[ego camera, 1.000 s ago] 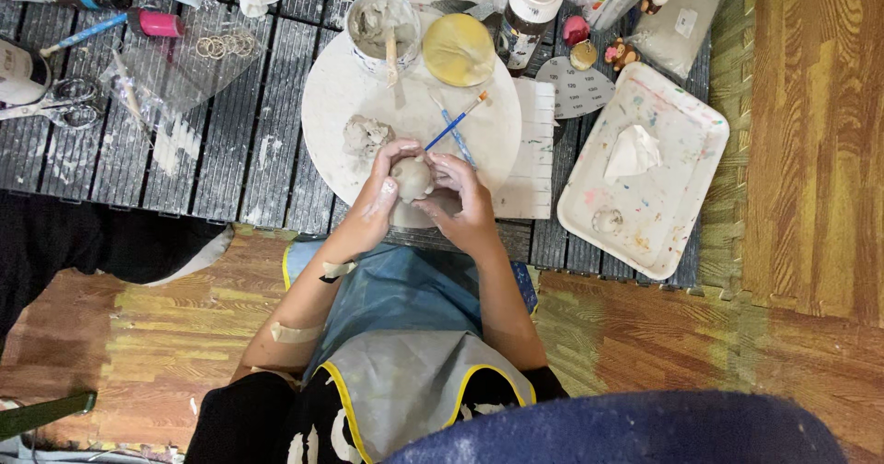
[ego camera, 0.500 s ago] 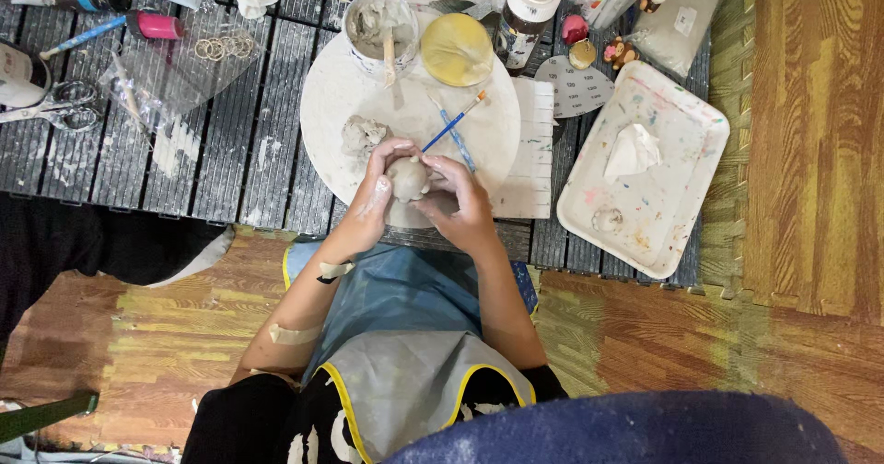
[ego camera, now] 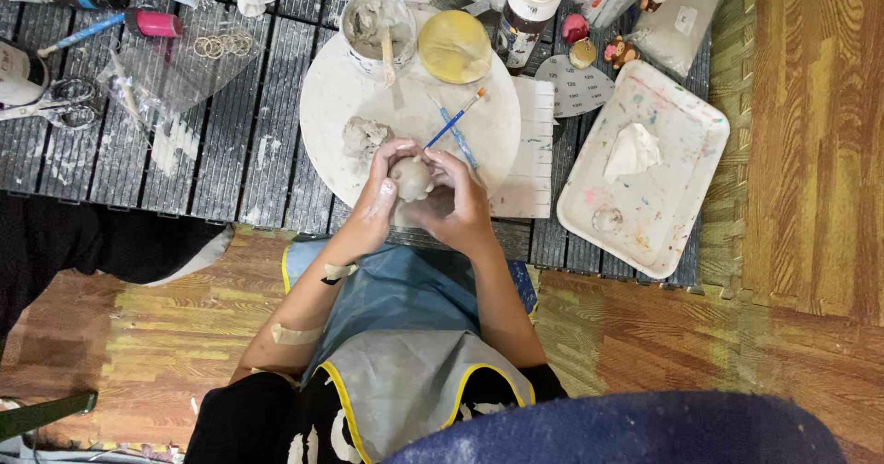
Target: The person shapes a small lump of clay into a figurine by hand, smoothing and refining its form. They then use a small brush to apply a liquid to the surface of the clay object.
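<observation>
Both my hands cup a small grey clay ball [ego camera: 411, 177] over the near edge of a round white board [ego camera: 331, 105]. My left hand [ego camera: 379, 202], smeared with clay, wraps the ball from the left. My right hand [ego camera: 456, 202] closes on it from the right and also holds a thin blue-handled brush [ego camera: 453, 121] that points up and to the right. A loose lump of grey clay [ego camera: 365, 136] lies on the board just left of my hands.
A cup of grey slip with a stick [ego camera: 376, 20] and a yellow sponge [ego camera: 455, 46] sit at the board's far side. A paint-stained white tray [ego camera: 686, 133] holding a crumpled tissue lies right. Scissors [ego camera: 46, 100], bottles and a plastic sheet [ego camera: 175, 68] lie left.
My hands have shifted only slightly around the clay ball; the brush stays at the same angle.
</observation>
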